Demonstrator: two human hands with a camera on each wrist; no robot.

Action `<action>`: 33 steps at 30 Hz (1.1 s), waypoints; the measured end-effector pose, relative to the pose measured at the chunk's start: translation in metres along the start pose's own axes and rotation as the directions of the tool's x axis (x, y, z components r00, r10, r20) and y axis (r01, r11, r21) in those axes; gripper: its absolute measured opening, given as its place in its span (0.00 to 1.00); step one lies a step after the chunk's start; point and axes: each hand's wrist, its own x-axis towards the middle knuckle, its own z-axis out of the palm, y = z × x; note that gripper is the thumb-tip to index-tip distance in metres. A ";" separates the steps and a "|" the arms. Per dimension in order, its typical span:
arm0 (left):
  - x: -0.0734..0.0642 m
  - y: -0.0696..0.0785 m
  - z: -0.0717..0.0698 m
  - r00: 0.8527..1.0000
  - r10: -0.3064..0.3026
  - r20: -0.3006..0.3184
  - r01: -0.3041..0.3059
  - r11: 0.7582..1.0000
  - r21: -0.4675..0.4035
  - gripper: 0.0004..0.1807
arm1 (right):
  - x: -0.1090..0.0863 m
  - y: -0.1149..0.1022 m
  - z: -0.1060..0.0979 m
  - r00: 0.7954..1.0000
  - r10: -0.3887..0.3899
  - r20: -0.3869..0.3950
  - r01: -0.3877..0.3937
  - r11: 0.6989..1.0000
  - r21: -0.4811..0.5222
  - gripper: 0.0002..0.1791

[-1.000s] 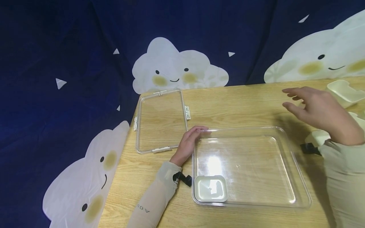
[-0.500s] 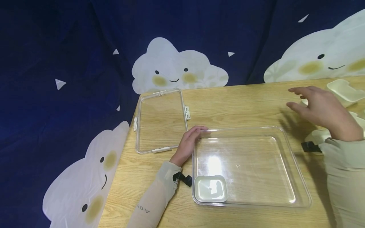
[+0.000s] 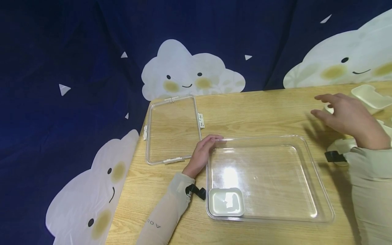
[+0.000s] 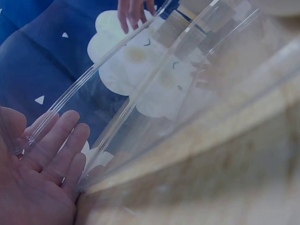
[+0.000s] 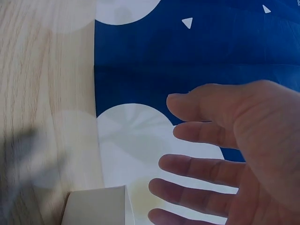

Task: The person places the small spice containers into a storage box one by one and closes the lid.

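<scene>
My left hand (image 3: 200, 156) rests at the far left corner of a large clear plastic box (image 3: 257, 180). Through its transparent wall, the left wrist view shows the fingers (image 4: 61, 152) lying loosely outspread. A small cream tub (image 3: 226, 202) sits in the box's near left corner. To the right, my right hand (image 3: 344, 115) hovers above the table with nothing in its grasp, fingers (image 5: 197, 168) spread and slightly bent. Beside and partly behind it are cream tubs, one at the back right (image 3: 370, 97) and another by the wrist (image 3: 341, 146).
A clear lid (image 3: 174, 131) with white clips lies at the back left of the wooden table (image 3: 245, 112). Behind the table hangs a dark blue cloth (image 3: 214, 27) printed with clouds. More cream tubs are cut off at the right edge.
My right hand has drifted slightly to the right, towards the cream tubs. The left hand, the clear box and the tub inside it have stayed in place.
</scene>
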 end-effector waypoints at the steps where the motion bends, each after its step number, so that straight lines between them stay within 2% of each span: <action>1: 0.000 0.000 0.000 1.000 0.003 0.002 -0.003 1.000 -0.001 0.22 | 0.000 0.001 0.000 1.000 0.004 0.005 -0.004 1.000 -0.003 0.31; 6: 0.001 0.000 0.000 1.000 0.014 0.014 -0.014 1.000 -0.009 0.23 | 0.000 0.005 0.000 0.999 0.036 0.025 -0.036 0.999 -0.002 0.31; 11: 0.001 -0.001 0.000 1.000 0.001 0.027 0.000 1.000 -0.025 0.23 | 0.001 0.010 0.001 0.998 0.053 0.037 -0.052 0.999 -0.006 0.31; 18: 0.001 0.000 0.000 1.000 0.001 0.004 -0.001 1.000 -0.003 0.22 | 0.001 0.017 0.003 0.997 0.069 0.042 -0.069 0.998 -0.001 0.31; 27: 0.001 -0.002 0.000 1.000 -0.009 -0.004 0.009 1.000 0.008 0.22 | 0.001 0.021 0.004 0.985 0.142 0.095 -0.143 0.990 0.000 0.33; 33: 0.001 -0.002 0.000 1.000 -0.001 0.002 0.001 1.000 0.005 0.22 | 0.000 0.025 0.006 0.987 0.129 0.096 -0.128 0.992 -0.022 0.33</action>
